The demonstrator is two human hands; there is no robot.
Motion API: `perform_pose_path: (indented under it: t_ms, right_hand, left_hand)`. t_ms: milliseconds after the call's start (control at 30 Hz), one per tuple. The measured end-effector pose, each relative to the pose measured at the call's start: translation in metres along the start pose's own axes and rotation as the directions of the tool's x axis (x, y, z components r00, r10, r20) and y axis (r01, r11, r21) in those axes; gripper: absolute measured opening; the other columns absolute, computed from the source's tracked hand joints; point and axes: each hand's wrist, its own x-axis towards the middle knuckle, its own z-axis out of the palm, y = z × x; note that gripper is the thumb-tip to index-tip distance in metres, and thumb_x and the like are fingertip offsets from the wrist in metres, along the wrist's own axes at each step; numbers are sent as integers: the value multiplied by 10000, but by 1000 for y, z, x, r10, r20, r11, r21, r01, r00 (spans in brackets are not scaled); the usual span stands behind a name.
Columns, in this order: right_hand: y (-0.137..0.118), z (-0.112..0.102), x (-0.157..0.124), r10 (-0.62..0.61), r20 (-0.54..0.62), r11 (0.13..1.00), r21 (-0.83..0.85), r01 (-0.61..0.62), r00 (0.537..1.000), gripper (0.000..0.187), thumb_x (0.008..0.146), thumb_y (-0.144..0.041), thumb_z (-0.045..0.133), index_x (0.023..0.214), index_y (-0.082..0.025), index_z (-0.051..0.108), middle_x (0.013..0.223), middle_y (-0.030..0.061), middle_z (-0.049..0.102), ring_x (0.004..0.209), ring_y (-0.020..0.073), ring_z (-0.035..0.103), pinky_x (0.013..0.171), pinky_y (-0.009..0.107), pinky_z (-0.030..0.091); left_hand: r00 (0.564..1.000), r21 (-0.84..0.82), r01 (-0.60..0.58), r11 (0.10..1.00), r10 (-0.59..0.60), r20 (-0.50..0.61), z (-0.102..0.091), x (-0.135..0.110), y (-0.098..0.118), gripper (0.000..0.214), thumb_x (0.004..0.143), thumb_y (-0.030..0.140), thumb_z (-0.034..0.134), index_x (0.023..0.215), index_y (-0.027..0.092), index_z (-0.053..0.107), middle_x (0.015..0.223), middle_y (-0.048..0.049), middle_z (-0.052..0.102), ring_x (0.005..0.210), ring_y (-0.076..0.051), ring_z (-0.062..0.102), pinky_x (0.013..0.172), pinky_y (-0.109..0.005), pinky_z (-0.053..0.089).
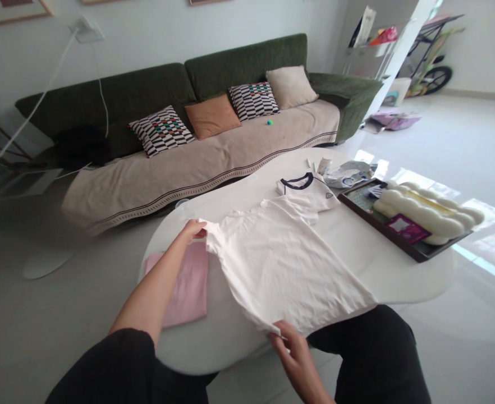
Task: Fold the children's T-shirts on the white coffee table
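Note:
A white T-shirt [281, 264] lies spread over the white table, its neckline toward the sofa and its hem at the near edge by my knee. My left hand [195, 230] pinches the end of its left sleeve. At the near left corner of the hem, my right hand [287, 342] grips the fabric between thumb and fingers. Under my left forearm is a folded pink garment [188, 286], flat on the table. Beyond the T-shirt's right shoulder rests a folded white shirt with a navy collar [315, 193], which the T-shirt partly touches or overlaps.
The table [407, 283] has rounded edges. On its right stands a dark-rimmed tray [382, 227] with a cream cloud-shaped object [424, 210] and a purple card [409, 227]. Behind it lie a crumpled plastic packet [348, 174] and a small bottle [324, 166]. A green sofa [247, 56] runs along the back.

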Motion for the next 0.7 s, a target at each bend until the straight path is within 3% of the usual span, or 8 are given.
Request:
perform_pose_path:
  t_ms: [67,167,267,367,433,533,633,700]
  right_hand:
    - [13,-18,1,103,-131,994,56,-96,986,271,825,-384,395,711,-169,513,632,-5,467,588,119,459,535,205,383]
    - [38,-38,3,198,-239,979,91,-181,950,277,782,-433,440,765,-170,523,589,-25,454,533,116,436,497,213,372]
    - [59,-47,7,260,-232,965,92,-245,937,326,745,-491,464,782,-173,529,591,-20,496,519,127,459,493,230,393]
    - [72,-48,13,275,-258,959,9,-282,926,375,701,-550,494,718,-177,533,561,-22,497,482,124,448,470,234,389]
    - [76,-47,14,245,-302,958,-69,-278,921,363,703,-547,497,667,-187,515,520,-33,461,458,117,427,457,229,378]
    - [75,-49,12,182,-310,954,-174,-244,933,316,742,-507,478,649,-204,475,515,-34,459,446,116,433,464,228,390]
    - [68,-57,7,119,-331,917,-324,-231,936,261,778,-471,445,789,-214,492,620,8,550,513,158,517,500,264,437]
    - [61,-62,6,12,-392,847,-485,-217,920,280,799,-435,427,957,-215,499,808,78,605,697,222,583,593,326,474]
  left_hand:
    - [998,-35,9,999,-7,58,16,7,26,223,753,312,604,836,106,581,606,-35,627,567,-138,607,569,-244,499]
    - [989,-85,33,996,-20,147,59,16,57,255,811,337,546,894,97,574,726,-40,632,615,-114,599,600,-259,502]
    - [980,-120,55,991,-31,197,108,19,71,272,854,342,482,977,109,551,851,-38,610,690,-109,590,636,-282,503]
    - [981,-150,37,988,-8,193,141,19,73,282,859,347,473,1004,116,543,892,-42,599,723,-117,585,653,-293,502]
    - [983,-166,-8,986,38,179,151,20,73,282,864,351,462,992,113,544,865,-39,611,700,-111,592,642,-282,500]
    - [977,-168,-111,979,139,162,150,25,74,262,878,344,426,946,119,544,790,-38,648,665,-98,617,634,-227,482]
    - [963,-114,-230,966,243,119,139,30,72,228,866,327,434,927,139,548,842,-66,665,760,-117,633,698,-218,468]
    - [946,-49,-314,948,317,64,131,29,65,201,845,279,461,972,150,547,990,-89,638,919,-150,600,810,-257,441]
